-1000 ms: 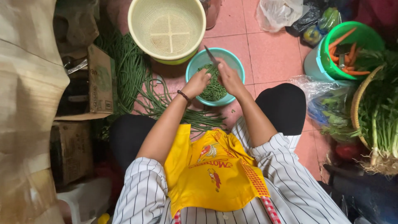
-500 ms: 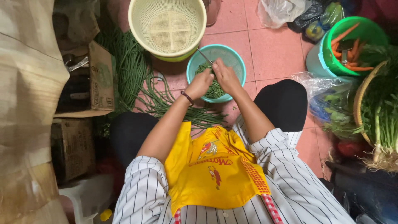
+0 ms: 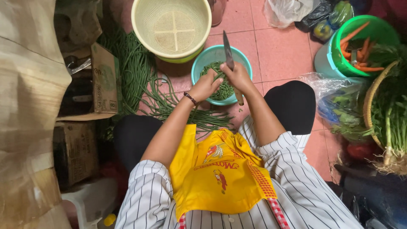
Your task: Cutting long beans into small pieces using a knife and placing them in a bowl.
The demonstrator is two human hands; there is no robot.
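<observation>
**Operator:** Report hand states and the position of the work items.

**Guide:** Your right hand (image 3: 238, 77) is closed around the handle of a knife (image 3: 229, 54). The handle end sticks out below your fist, toward you. Your left hand (image 3: 206, 86) is pinched shut on a bunch of long beans (image 3: 217, 77), held over the teal bowl (image 3: 243, 59). The two hands touch above the near half of the bowl.

**Operator:** Which way does the knife point?

**Guide:** The long axis of the knife runs almost straight away from you, tilted slightly to your left. The blade tip points at the yellow basket (image 3: 171, 29) and ends just short of its near rim. The held beans lie roughly crosswise to the blade, their ends toward your right.

**Operator:** What edges limit movement?

**Guide:** The bowl holds chopped bean pieces (image 3: 227, 90) and sits on the pink tiled floor (image 3: 284, 55). The basket's near rim overlaps the bowl's far rim. To your left, a loose pile of uncut beans (image 3: 135, 68) lies on the floor, with a cardboard box (image 3: 104, 78) just beyond it. To your right, bare tile lies between the bowl and a green bucket of carrots (image 3: 360, 42). A clear bag of greens (image 3: 339, 110) sits beside your right knee (image 3: 292, 106). Your knees flank the bowl on its near side.
</observation>
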